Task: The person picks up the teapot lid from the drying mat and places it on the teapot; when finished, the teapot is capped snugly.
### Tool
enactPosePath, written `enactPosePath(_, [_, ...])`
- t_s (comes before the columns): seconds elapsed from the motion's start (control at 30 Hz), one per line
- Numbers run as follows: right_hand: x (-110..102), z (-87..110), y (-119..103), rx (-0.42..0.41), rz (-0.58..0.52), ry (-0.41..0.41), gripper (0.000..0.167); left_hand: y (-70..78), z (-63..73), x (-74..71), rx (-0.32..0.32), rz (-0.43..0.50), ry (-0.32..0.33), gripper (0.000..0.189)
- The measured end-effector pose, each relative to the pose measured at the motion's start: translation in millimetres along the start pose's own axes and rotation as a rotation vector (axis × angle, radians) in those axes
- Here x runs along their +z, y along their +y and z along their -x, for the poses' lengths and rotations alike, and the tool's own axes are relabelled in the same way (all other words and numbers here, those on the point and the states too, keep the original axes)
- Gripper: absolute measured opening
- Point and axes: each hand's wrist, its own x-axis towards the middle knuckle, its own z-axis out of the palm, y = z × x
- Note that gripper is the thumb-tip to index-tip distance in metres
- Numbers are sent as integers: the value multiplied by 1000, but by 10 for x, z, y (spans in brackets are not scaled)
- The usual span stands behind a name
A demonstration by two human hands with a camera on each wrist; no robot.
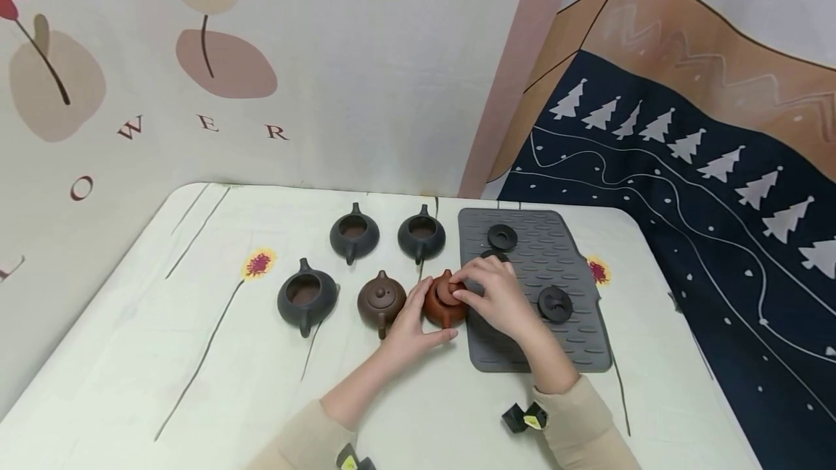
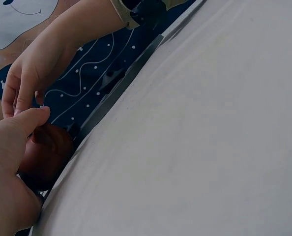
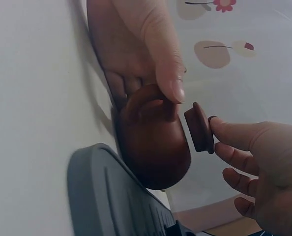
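A small reddish-brown teapot [image 1: 432, 312] stands at the left edge of the grey mat. My left hand [image 1: 408, 332] holds it from the side, fingers along its body and thumb by the handle, as the right wrist view shows. Between thumb and fingertips my right hand [image 1: 501, 299] pinches the matching lid [image 3: 198, 129] by its knob. In the right wrist view the lid is tilted and just apart from the teapot's top. A darker brown teapot [image 1: 382, 298] with its lid on sits just left of my left hand.
Three black lidless teapots stand further left and back: a front one [image 1: 307, 299], a back-left one [image 1: 354, 235] and a back-right one [image 1: 421, 235]. The grey mat [image 1: 581, 347] bears black lids, among them a rear lid [image 1: 502, 237] and a right-hand lid [image 1: 555, 304].
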Motion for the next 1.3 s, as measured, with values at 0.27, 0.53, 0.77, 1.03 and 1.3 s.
enactPosePath(0.27, [61, -20, 23, 16, 22, -7, 14, 17, 0, 3, -8, -6, 3, 94])
enactPosePath(0.53, [104, -29, 43, 5, 33, -16, 13, 3, -10, -1, 5, -15, 10, 94])
enactPosePath(0.77, [133, -15, 54, 36, 15, -27, 13, -12, -11, 2, 6, -17, 9, 95])
enactPosePath(1.03, [153, 1, 63, 31, 1, -6, 17, 3, -5, 3, -6, -14, 13, 95])
enactPosePath(1.3, [58, 27, 70, 63, -60, 25, 22, 75, 16, -9, 7, -3, 26, 91])
